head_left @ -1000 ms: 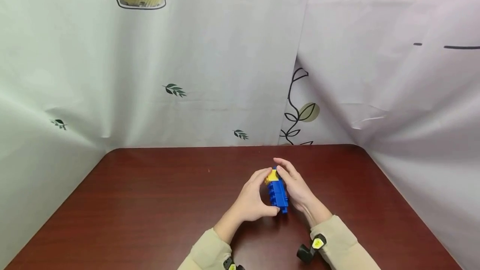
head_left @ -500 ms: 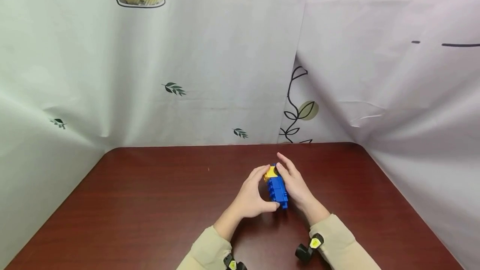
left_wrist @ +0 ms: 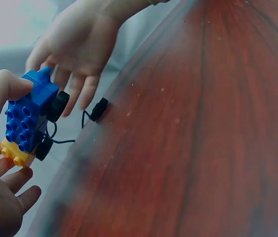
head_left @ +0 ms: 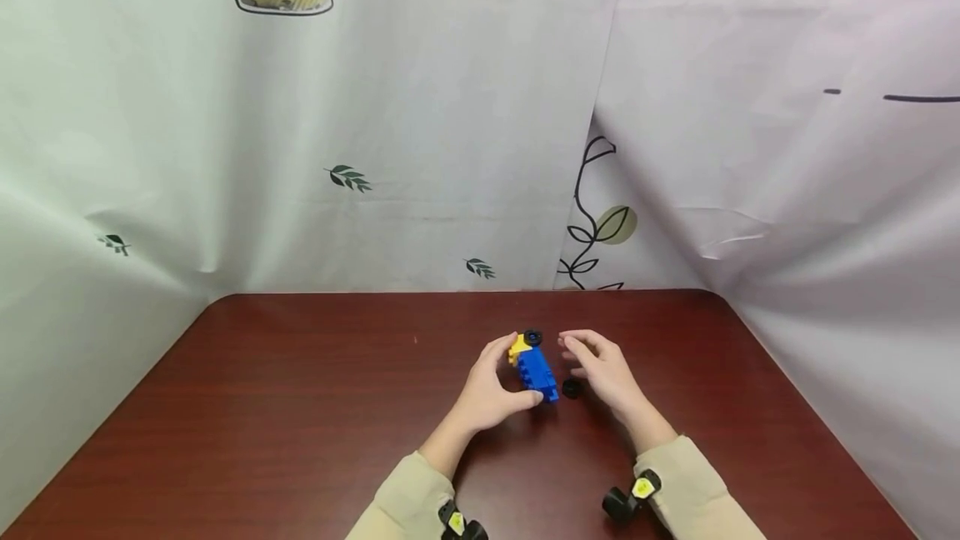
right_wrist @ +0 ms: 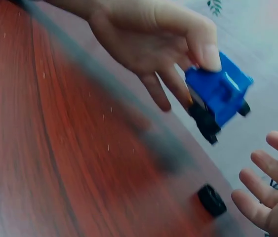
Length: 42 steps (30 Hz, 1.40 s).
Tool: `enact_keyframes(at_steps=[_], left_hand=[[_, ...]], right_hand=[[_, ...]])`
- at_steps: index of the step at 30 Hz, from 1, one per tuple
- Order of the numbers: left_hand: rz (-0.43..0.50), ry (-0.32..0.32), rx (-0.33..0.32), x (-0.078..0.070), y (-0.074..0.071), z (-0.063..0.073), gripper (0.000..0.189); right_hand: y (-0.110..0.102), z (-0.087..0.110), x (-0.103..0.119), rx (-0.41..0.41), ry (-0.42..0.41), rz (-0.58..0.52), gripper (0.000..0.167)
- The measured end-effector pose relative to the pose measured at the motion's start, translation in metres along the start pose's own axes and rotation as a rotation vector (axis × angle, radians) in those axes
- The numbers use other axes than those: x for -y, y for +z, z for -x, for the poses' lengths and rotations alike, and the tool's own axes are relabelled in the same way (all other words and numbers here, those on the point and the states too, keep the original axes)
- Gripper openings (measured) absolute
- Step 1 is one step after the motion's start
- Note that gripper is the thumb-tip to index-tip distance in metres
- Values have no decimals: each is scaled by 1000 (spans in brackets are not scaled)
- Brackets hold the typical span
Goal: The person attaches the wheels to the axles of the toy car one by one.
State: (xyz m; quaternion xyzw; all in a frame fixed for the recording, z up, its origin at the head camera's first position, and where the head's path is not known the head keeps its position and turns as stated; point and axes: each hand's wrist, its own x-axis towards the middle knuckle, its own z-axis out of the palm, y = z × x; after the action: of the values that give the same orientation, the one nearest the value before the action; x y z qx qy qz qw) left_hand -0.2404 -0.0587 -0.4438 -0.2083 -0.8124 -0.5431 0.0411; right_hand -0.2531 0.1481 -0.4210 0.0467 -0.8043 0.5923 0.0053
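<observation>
My left hand (head_left: 483,398) grips a toy car (head_left: 536,369) made of blue and yellow building blocks, thumb at the blue end and fingers at the yellow end. A black wheel (head_left: 532,337) shows on the car near the yellow part. In the left wrist view, rows of studs and black wheels (left_wrist: 58,106) show on the car's sides. My right hand (head_left: 611,377) is apart from the car, on its right, with relaxed fingers and nothing in them. Below its fingers, a loose black wheel (right_wrist: 212,200) stands on the table.
The dark red wooden table (head_left: 300,415) extends around both hands. Behind it hangs a pale cloth (head_left: 450,107) printed with plants. Black cameras (head_left: 626,500) are strapped over the beige sleeves (head_left: 697,486).
My right hand has come off the car and moved to the right. The left hand has shifted the car leftward and tilted it. The loose wheel on the table has come into view.
</observation>
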Motion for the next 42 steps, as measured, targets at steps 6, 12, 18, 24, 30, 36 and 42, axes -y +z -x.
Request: enact_keyframes(at_steps=[6,12,18,24,30,36,42], left_hand=[[109,-69,16,9,2,0,86],[145,-102,13,10,4,-2,84],[142,-122,20,7,4,-5,84],[167,-129,26,8,4,-7,85],[151,-136,40,12,5,-7,84],[116,-117,45,14,6,-8,83],[63,-92,58,11,5,-6,85]], right_hand=[[-7,-3,-14,-3,12,14,44],[-14,-7,-20,4,32,11,41],[-27,-7,-25,103,-17,103,43],[-35,-10,-28,234,-79,163,44],[-38,-10,-31,290,-100,200,43],[-39,-12,-29,344,-126,236,38],[-41,-10,-20,368,-128,287,37]])
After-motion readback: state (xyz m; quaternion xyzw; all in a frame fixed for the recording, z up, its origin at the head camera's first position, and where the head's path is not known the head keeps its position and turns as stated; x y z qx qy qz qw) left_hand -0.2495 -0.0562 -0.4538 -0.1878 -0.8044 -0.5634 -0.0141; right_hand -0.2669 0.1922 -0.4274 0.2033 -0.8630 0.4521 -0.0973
